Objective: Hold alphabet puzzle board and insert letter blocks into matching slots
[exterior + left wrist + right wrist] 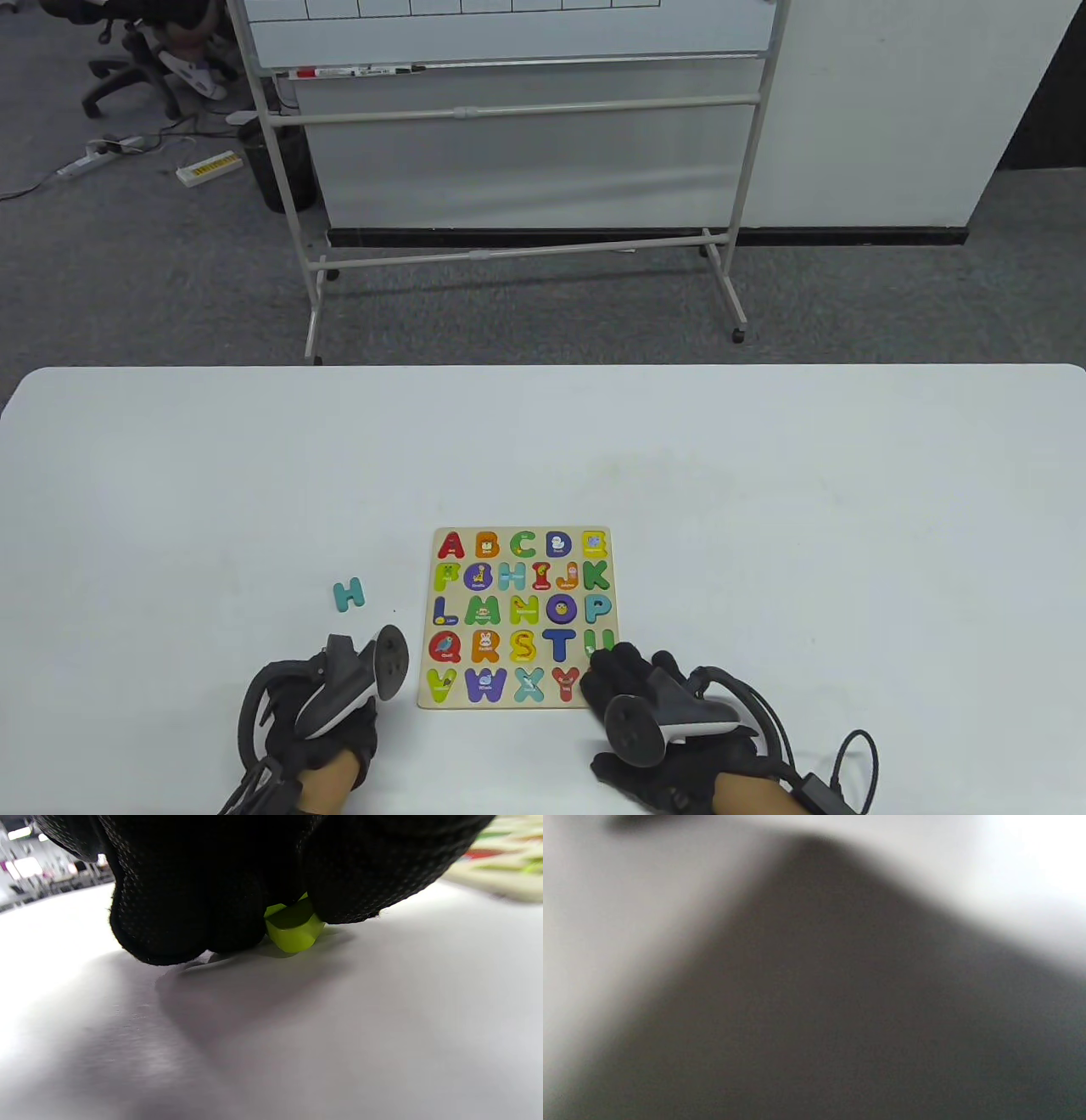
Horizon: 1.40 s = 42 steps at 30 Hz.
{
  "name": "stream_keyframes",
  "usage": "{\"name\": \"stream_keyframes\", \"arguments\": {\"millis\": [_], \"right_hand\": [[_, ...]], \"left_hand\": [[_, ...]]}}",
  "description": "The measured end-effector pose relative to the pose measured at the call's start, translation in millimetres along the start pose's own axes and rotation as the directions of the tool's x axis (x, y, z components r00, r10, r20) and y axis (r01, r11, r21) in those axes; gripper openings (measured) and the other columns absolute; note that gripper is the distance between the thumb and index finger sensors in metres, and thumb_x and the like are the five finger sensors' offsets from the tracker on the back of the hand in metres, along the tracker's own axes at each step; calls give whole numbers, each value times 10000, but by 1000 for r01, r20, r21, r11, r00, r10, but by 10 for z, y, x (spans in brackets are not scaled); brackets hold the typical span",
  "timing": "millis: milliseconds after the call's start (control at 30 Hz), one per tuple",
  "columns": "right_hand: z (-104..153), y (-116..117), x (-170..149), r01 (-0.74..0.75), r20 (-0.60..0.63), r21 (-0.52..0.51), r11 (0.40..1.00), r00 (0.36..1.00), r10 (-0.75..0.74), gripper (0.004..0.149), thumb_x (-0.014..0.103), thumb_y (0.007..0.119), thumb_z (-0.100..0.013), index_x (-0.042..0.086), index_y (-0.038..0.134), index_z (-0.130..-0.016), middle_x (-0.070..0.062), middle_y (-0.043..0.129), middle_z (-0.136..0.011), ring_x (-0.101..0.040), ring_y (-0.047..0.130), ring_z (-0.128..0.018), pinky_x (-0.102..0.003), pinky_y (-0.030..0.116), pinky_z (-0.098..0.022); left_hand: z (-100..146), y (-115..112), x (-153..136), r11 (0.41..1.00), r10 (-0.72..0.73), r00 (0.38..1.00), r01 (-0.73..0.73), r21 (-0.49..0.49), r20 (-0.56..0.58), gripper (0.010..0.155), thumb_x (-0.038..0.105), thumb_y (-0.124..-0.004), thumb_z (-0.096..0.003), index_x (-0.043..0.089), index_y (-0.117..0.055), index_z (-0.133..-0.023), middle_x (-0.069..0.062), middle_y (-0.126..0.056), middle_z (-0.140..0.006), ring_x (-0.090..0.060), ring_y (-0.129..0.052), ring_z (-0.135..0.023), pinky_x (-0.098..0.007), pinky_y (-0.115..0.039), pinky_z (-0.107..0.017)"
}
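Note:
The alphabet puzzle board (pixel 517 615) lies flat on the white table, with many coloured letters in it and some slots showing small pictures. My right hand (pixel 624 679) holds the board's near right corner, its fingers lying over that corner. My left hand (pixel 339 692) is down on the table just left of the board. In the left wrist view its fingers (pixel 186 912) pinch a lime-green letter block (pixel 293 930) that touches the table; which letter it is cannot be told. A teal H block (pixel 348 594) lies loose beyond the left hand. The right wrist view is only blur.
The board's edge shows blurred at the upper right of the left wrist view (pixel 496 866). Beyond the table's far edge (pixel 543 367) stands a wheeled whiteboard (pixel 517 127) on grey carpet.

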State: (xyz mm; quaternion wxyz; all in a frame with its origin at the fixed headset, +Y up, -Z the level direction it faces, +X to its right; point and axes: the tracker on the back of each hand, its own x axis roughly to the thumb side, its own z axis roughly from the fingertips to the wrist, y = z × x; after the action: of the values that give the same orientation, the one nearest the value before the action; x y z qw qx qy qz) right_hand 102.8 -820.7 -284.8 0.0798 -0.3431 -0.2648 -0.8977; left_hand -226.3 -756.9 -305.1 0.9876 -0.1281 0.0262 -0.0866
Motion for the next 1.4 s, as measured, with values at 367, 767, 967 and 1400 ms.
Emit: {"name": "stream_keyframes", "arguments": {"millis": [367, 767, 967, 1400], "right_hand": [[2, -3, 0, -6, 0, -8, 1000, 1000, 6, 877, 695, 260, -480, 201, -258, -985, -89, -317, -1048, -359, -255, -1005, -617, 0, -711], [3, -8, 1, -16, 0, -19, 1000, 1000, 16, 877, 698, 262, -482, 199, -242, -997, -98, -297, -1061, -363, -234, -1017, -619, 20, -720], [3, -9, 4, -18, 1, -19, 1000, 1000, 18, 878, 698, 262, -482, 198, -242, -998, -96, -296, -1061, -361, -235, -1018, -622, 21, -719], [4, -11, 10, -26, -3, -27, 999, 1000, 26, 880, 700, 266, -482, 197, -232, -1005, -106, -282, -1069, -364, -221, -1026, -623, 35, -725]], "left_hand": [[-54, 191, 409, 977, 212, 973, -208, -56, 91, 526, 415, -874, -433, 96, -845, -851, -145, -993, -712, -343, -1091, -559, -646, -689, -598], [-229, 202, 562, 982, 178, 982, -173, -80, 56, 527, 419, -872, -436, 66, -860, -827, -149, -1013, -672, -335, -1103, -503, -638, -704, -589], [-224, 200, 628, 991, 127, 990, -123, -54, 62, 526, 423, -874, -438, 54, -872, -813, -153, -1022, -650, -336, -1108, -480, -633, -712, -585], [-187, 177, 661, 996, 76, 991, -81, 36, 113, 493, 435, -889, -440, 62, -906, -761, -142, -1041, -586, -308, -1114, -414, -616, -722, -589]]}}
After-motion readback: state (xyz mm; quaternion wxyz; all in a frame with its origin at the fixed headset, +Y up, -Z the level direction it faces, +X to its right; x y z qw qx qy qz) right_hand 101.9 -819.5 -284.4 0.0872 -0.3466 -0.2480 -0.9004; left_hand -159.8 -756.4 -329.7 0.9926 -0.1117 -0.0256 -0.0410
